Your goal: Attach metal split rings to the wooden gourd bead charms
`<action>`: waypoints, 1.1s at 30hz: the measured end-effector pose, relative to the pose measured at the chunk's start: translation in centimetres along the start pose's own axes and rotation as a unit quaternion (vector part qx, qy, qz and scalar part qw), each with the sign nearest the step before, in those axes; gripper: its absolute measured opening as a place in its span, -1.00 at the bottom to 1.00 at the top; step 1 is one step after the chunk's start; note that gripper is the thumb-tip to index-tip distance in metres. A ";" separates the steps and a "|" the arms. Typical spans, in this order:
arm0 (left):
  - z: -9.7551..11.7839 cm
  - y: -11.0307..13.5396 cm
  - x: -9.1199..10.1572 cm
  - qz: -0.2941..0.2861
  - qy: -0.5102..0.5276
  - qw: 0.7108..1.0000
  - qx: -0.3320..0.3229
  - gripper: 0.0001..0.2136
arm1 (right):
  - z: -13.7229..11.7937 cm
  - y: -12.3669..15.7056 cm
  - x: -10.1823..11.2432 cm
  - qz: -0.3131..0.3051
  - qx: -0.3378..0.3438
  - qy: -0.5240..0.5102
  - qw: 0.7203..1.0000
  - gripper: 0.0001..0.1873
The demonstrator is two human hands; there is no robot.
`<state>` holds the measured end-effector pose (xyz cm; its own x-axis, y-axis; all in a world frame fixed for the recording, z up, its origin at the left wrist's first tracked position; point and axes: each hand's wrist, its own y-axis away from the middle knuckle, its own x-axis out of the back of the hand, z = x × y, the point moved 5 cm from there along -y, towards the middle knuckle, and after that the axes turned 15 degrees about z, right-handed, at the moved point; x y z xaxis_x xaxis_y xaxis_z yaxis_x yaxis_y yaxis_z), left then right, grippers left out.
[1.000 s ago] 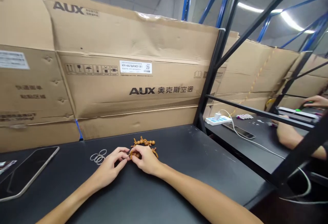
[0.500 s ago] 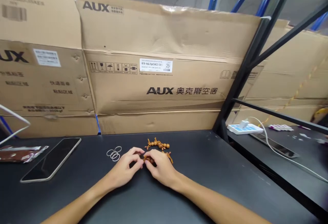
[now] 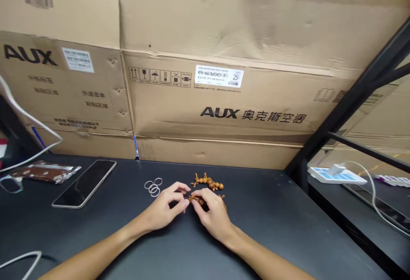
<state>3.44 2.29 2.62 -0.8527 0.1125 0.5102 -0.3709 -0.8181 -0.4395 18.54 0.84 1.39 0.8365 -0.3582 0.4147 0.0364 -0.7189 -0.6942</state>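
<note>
My right hand (image 3: 213, 214) is closed with thumb and fingers round a brown beaded charm (image 3: 199, 200) on the table, its tasselled end showing past the knuckles. Close beside it on the left, my left hand (image 3: 168, 206) has its thumb and fingers curled together at the near end of that charm. What sits between those left fingertips is too small to make out. Just beyond both hands lies a second beaded charm (image 3: 209, 182), with round wooden beads and knotted cord. Several thin pale rings (image 3: 154, 190) overlap to the left of my left hand.
A dark phone (image 3: 85, 185) and a brown wrapped packet (image 3: 46, 171) lie on the left of the black table (image 3: 173, 250). White cables come in at the left edge. Large cartons (image 3: 218, 113) wall off the back. A black metal frame (image 3: 320, 141) and a power strip (image 3: 336, 174) stand at right.
My view has shifted to the left and downward, so the table things appear further right. Both hands stay together at the beaded charm, with little change in their grip.
</note>
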 end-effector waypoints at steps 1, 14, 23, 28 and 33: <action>-0.1 0.0 0.0 0.006 -0.003 1.000 0.003 -0.67 | -0.3 0.0 0.0 -0.008 0.013 -0.008 1.000 -0.87; -0.6 0.2 1.0 0.031 -0.095 0.991 -0.084 -0.78 | 0.2 -0.4 0.1 0.003 -0.004 -0.018 1.000 -0.84; 0.5 0.9 1.3 0.057 -0.285 0.937 -0.195 -0.83 | 1.7 -1.1 5.3 0.001 0.085 0.112 0.990 -0.90; 1.2 1.3 0.1 -0.025 -0.238 0.953 -0.187 -0.74 | 2.7 0.4 4.4 -0.084 0.094 0.157 0.980 -0.83; -0.3 1.0 0.4 0.023 -0.304 0.941 -0.144 -0.57 | 3.1 0.3 3.0 -0.071 0.108 0.099 0.987 -0.74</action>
<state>2.63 1.68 2.11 -0.5343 -0.3355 0.7758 -0.4973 -0.6174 -0.6095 22.74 1.35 0.59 0.6925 -0.3870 0.6089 0.2801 -0.6335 -0.7212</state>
